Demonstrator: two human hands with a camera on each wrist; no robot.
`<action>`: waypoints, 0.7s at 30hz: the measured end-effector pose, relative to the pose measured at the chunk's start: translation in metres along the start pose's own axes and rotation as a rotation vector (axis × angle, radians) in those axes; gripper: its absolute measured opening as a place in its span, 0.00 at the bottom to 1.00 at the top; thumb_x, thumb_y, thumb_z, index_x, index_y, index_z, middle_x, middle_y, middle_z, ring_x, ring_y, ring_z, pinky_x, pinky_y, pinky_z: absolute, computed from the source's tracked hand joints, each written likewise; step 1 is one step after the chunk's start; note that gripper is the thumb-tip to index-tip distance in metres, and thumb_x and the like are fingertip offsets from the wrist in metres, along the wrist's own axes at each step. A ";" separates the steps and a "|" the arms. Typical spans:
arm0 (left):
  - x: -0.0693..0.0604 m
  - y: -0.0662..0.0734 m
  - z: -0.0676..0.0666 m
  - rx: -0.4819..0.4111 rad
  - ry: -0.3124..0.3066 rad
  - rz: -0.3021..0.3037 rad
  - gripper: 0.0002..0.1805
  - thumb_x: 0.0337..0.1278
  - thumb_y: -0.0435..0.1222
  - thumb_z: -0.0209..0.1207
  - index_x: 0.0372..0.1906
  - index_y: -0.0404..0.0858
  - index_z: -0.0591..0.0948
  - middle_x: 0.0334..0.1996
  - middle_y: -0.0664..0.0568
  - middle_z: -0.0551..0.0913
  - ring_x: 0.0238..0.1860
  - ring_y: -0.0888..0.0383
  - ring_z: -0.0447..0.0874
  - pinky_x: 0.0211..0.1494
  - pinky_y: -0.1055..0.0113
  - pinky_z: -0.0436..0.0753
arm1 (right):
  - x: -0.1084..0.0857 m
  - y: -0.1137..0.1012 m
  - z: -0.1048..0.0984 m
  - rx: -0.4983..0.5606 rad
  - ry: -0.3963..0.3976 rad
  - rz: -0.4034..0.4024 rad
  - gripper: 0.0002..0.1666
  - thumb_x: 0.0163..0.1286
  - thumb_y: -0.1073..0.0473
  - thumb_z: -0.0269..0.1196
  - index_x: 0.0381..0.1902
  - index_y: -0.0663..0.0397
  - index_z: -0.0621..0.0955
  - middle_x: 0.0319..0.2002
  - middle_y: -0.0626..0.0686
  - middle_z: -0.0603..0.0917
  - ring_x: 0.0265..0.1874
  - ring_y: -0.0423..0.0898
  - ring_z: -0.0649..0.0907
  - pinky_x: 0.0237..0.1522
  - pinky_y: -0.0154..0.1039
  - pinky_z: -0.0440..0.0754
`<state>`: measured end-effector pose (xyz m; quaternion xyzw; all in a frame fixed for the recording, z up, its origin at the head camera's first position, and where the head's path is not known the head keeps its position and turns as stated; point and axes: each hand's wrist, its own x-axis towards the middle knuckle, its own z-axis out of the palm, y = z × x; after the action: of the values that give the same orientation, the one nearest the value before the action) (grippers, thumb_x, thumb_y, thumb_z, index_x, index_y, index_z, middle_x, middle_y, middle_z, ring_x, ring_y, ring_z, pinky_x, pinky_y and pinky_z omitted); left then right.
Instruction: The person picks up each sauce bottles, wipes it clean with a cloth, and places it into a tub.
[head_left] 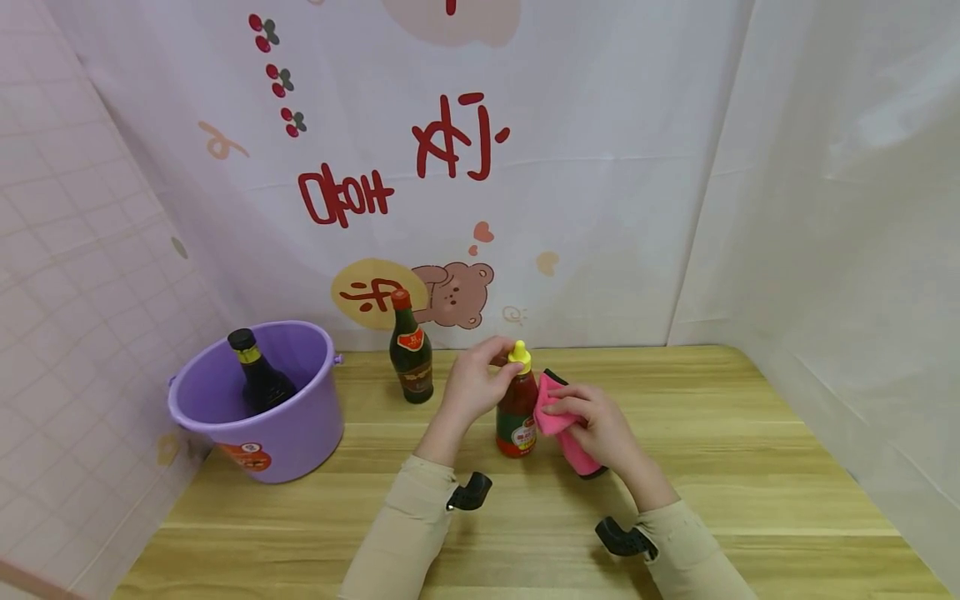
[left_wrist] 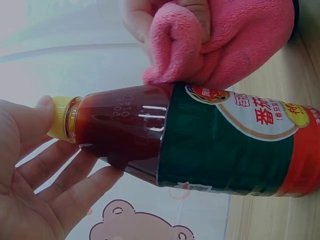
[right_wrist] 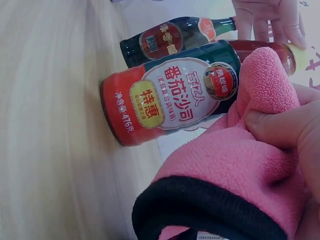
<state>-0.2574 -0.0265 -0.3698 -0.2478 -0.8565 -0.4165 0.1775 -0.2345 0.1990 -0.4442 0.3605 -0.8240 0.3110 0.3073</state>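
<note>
A ketchup bottle (head_left: 516,421) with a yellow cap and a green and red label stands upright on the table. My left hand (head_left: 478,379) grips it at the cap and neck, with the thumb on the cap (left_wrist: 61,119) in the left wrist view. Pinched in my right hand (head_left: 603,425) is a pink cloth (right_wrist: 225,160) with a black edge. Its bunched part touches the bottle's side near the shoulder, and the rest hangs below the fingers. In the right wrist view the label (right_wrist: 177,95) faces the camera, while the cloth covers part of the bottle's upper body.
A dark green bottle (head_left: 411,358) with a red cap stands behind and left of the ketchup. Farther left, a purple bucket (head_left: 300,442) holds a dark bottle (head_left: 262,385) with a black cap. A printed white curtain (head_left: 600,208) closes off the back of the wooden table (head_left: 712,467).
</note>
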 end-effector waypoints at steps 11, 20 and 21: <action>-0.001 0.001 0.001 0.001 -0.005 -0.019 0.13 0.62 0.38 0.66 0.50 0.43 0.82 0.43 0.53 0.86 0.46 0.55 0.85 0.48 0.59 0.84 | -0.010 0.008 0.006 -0.021 -0.088 -0.034 0.24 0.44 0.81 0.72 0.33 0.48 0.87 0.43 0.53 0.86 0.44 0.54 0.82 0.44 0.54 0.81; 0.000 -0.001 0.001 0.004 0.009 0.005 0.12 0.62 0.38 0.66 0.49 0.42 0.83 0.42 0.52 0.86 0.45 0.54 0.85 0.47 0.57 0.84 | -0.015 0.008 0.009 -0.065 -0.204 0.051 0.24 0.46 0.79 0.73 0.34 0.45 0.88 0.45 0.50 0.86 0.47 0.54 0.82 0.47 0.53 0.82; 0.000 -0.001 0.001 0.004 0.009 0.007 0.12 0.62 0.38 0.66 0.49 0.42 0.83 0.42 0.52 0.86 0.45 0.54 0.85 0.47 0.57 0.84 | -0.015 0.009 0.010 -0.077 -0.219 0.052 0.24 0.47 0.79 0.73 0.34 0.45 0.88 0.45 0.50 0.86 0.47 0.54 0.82 0.47 0.53 0.82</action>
<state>-0.2583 -0.0259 -0.3711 -0.2488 -0.8557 -0.4152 0.1833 -0.2358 0.2029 -0.4638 0.3586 -0.8731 0.2457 0.2208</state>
